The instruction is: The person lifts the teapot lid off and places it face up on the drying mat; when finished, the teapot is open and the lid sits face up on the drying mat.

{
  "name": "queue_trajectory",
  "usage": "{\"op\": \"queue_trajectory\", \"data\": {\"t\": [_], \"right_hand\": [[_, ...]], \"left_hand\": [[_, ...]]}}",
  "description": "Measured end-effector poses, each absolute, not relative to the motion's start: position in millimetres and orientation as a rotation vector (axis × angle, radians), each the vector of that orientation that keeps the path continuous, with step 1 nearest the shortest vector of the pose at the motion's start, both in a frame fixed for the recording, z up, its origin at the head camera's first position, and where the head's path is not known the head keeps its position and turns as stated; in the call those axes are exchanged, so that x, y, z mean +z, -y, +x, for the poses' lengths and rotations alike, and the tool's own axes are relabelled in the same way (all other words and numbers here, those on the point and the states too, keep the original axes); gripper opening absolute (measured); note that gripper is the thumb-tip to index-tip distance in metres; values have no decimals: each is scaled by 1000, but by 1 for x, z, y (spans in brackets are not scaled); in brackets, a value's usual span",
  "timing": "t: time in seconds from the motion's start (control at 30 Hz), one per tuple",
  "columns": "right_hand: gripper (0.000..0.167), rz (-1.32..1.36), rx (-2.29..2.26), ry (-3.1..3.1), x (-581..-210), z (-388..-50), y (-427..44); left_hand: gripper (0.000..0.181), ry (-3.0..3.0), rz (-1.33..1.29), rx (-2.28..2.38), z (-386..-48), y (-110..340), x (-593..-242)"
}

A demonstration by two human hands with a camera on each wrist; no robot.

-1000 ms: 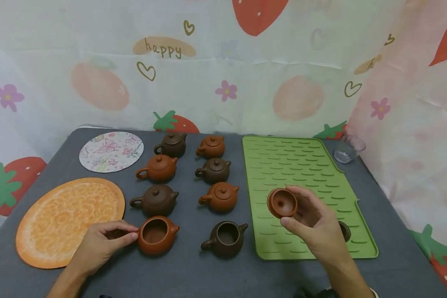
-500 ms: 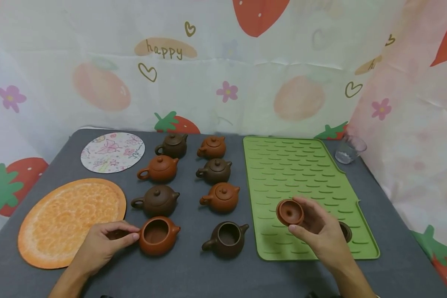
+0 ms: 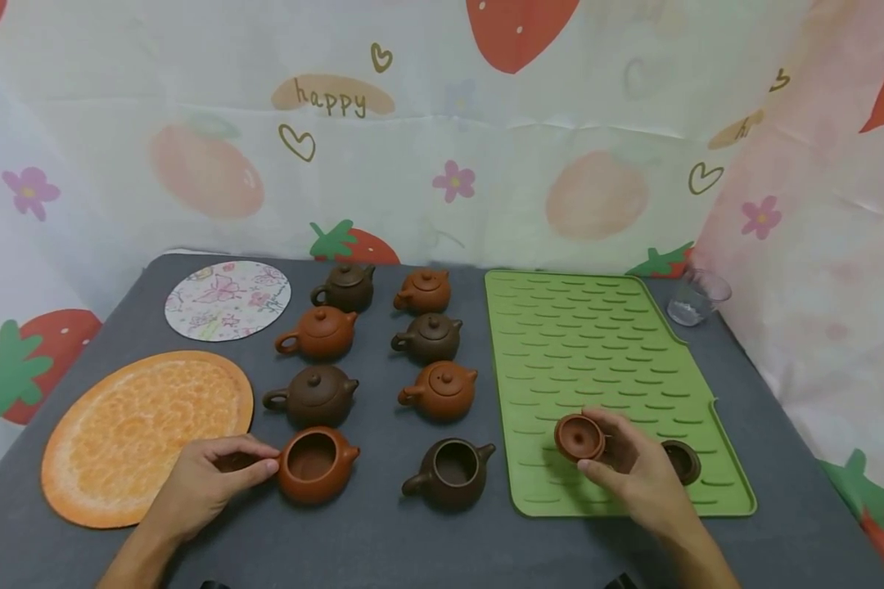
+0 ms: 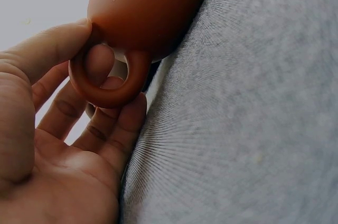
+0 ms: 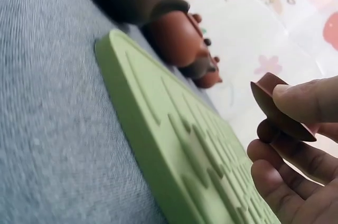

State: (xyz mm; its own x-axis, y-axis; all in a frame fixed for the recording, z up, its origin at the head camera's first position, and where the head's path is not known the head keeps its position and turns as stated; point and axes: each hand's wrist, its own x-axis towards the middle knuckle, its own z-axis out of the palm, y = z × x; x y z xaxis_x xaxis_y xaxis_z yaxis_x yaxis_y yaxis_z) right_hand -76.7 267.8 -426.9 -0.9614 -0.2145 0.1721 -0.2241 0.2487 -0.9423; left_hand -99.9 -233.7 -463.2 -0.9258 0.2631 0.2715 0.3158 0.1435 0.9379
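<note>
The round, reddish-brown clay lid (image 3: pixel 579 438) has sunk nearer the ribbed green mat (image 3: pixel 534 327), pinched by the right hand (image 3: pixel 637 474), knob downward. It hangs at 3 o'clock from the open, reddish-brown clay teapot (image 3: pixel 326 488), whose loop handle (image 4: pixel 138 72) the left hand (image 3: pixel 209 483) pinches. The lid should prove light, rigid, brittle; rim or knob seems the safest hold. "Happy" reads on the strawberry-print cloth backdrop (image 3: pixel 501 114) at 12 o'clock; no brand is legible.

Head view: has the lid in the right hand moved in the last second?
Yes. Against the green mat, the reddish-brown lid in the right hand has shifted toward the mat's near edge and slightly right.
</note>
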Motion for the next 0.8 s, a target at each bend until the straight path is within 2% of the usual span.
{"op": "queue_trajectory", "data": {"t": [0.8], "right_hand": [[62, 403, 1491, 2801, -439, -77, -276]], "left_hand": [[15, 2311, -619, -1976, -100, 234, -463]]}}
